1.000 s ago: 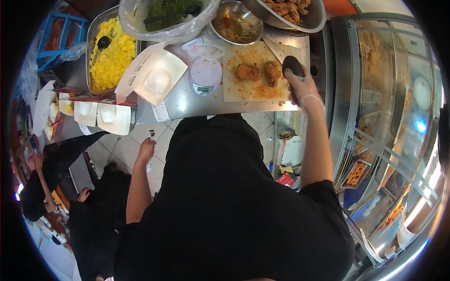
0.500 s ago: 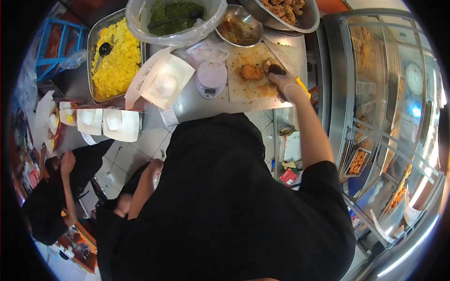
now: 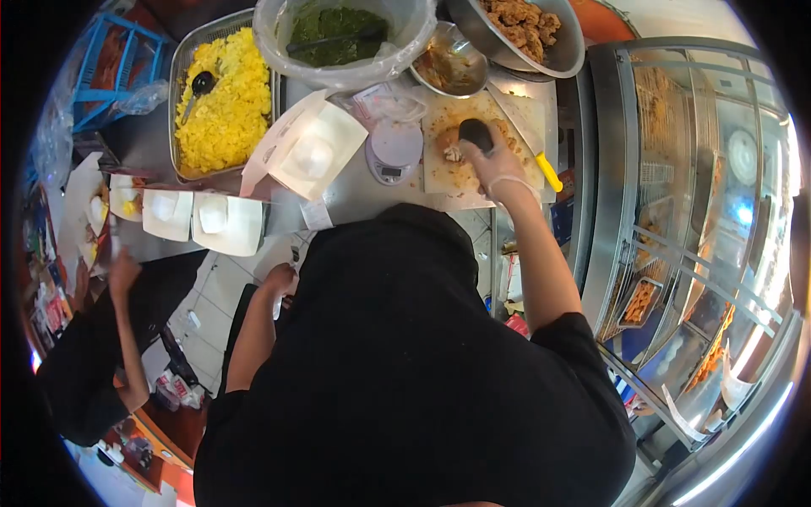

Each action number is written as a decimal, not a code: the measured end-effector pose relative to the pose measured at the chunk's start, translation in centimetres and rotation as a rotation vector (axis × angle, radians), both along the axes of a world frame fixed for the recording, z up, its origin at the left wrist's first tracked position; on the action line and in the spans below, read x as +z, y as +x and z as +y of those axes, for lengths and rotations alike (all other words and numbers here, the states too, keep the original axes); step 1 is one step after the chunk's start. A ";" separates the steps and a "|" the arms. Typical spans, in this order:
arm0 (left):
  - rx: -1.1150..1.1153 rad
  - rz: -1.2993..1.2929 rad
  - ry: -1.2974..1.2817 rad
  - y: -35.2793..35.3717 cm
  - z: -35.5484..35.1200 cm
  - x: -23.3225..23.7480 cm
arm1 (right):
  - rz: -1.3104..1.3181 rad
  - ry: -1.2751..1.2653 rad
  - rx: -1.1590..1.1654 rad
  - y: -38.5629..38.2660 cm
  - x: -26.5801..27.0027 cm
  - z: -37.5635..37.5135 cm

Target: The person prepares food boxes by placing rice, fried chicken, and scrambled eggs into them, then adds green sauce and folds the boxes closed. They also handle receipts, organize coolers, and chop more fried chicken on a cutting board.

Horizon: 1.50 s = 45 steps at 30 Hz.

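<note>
My right hand (image 3: 500,171), in a clear glove, grips a dark round-ended tool (image 3: 476,133) over the cutting board (image 3: 448,179). Fried chicken (image 3: 448,145) lies partly under the tool, with crumbs and pieces around it. A knife with a yellow handle (image 3: 549,171) rests along the board's right side. Low beside my waist, my left hand (image 3: 280,277) is curled, with something pale at its fingers that I cannot make out. Left of the board are a small white scale (image 3: 395,150) and an open carton (image 3: 334,139) holding a white mound.
Along the back stand a tray of yellow food (image 3: 221,101), a lined tub of green food (image 3: 338,42), a small metal bowl (image 3: 452,63) and a bowl of fried chicken (image 3: 528,29). A glass cabinet (image 3: 604,169) is at right. A co-worker's arm (image 3: 128,338) is at left.
My right hand has turned and moved slightly left with the dark tool, now over the chicken. The knife's yellow handle shows more fully. My left hand is more visible. The whole view has shifted slightly.
</note>
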State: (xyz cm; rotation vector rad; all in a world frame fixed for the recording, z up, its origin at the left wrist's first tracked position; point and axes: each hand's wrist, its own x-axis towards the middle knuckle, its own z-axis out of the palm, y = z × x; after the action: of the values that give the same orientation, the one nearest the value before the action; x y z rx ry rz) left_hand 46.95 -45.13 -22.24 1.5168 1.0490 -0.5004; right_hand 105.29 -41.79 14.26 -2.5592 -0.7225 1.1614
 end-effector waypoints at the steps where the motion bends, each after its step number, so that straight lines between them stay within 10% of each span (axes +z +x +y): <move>1: 0.290 0.124 -0.211 0.7 -0.4 2.1 | -0.024 0.059 -0.040 -0.3 0.2 -0.5; 2: 0.580 0.248 -0.417 1.1 -0.7 3.9 | -0.020 0.047 -0.030 -0.1 -1.6 -0.8; 6: 0.218 0.362 -0.371 -2.9 -2.9 2.2 | -0.272 0.085 0.049 1.1 -8.3 -1.7; 8: 0.499 0.479 -0.442 -1.3 -2.7 5.6 | 0.450 0.102 -0.226 2.9 -3.0 -0.6; 10: 0.667 0.256 -0.502 -0.2 -2.9 7.9 | 0.492 0.150 -0.322 5.4 -1.8 -1.4; 18: 0.019 0.136 0.020 3.1 -3.6 5.4 | -0.590 0.059 0.058 16.3 -5.4 -2.5; 22: 0.673 0.352 -0.182 12.4 -3.3 14.0 | -0.714 -0.006 0.345 18.2 -9.2 -4.0; 26: 0.865 0.292 -0.143 16.0 -7.1 15.0 | -0.718 0.100 0.701 17.7 -7.9 -6.5; 28: 0.885 0.315 -0.186 17.6 -9.9 14.6 | -0.827 0.609 0.703 16.9 -7.5 -6.8; 40: 0.665 0.309 -0.023 17.9 -28.0 9.2 | -0.301 0.598 0.500 13.1 -13.4 -4.3; 42: 0.594 0.329 -0.062 18.2 -26.1 11.6 | 0.503 0.390 -0.136 14.1 -12.0 -4.2; 45: 0.549 0.377 -0.029 18.4 -23.7 14.3 | 1.185 0.528 -0.438 14.9 -9.4 -5.2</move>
State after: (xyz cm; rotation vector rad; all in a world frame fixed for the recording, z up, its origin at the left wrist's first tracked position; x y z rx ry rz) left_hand 65.32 -68.87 -7.95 1.0605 1.6759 -0.4130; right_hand 120.14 -47.02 4.85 -1.1536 -0.1094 1.6833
